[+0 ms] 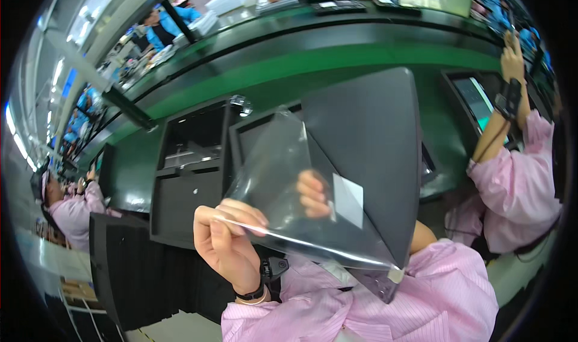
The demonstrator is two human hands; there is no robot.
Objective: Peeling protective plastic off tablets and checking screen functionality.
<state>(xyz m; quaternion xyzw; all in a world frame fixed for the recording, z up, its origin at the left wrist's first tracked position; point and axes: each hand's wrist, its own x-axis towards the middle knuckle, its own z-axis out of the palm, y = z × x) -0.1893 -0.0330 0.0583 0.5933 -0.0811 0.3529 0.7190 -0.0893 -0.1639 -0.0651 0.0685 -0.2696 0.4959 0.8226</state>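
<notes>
A thin dark grey slab with rounded corners, like a closed laptop (367, 119), is tilted up in front of me. My right hand (313, 194) grips it from behind; its fingertips curl round the near-left side and show through clear film, while the rest of the hand is hidden. A clear plastic sleeve (271, 167) hangs loosely across the slab's left part. Its near edge is pinched between thumb and fingers of my left hand (226, 240) and stretches toward the slab's lower corner. A white label (349, 200) shows near my right fingertips.
Black trays (186, 206) stand on the green bench (129, 179), with another partly behind the sleeve. Black foam-like blocks (120, 270) are stacked at near left. At right, a co-worker's arms (497, 131) reach past a tray with a lit screen (475, 98). A raised rail (253, 41) runs behind.
</notes>
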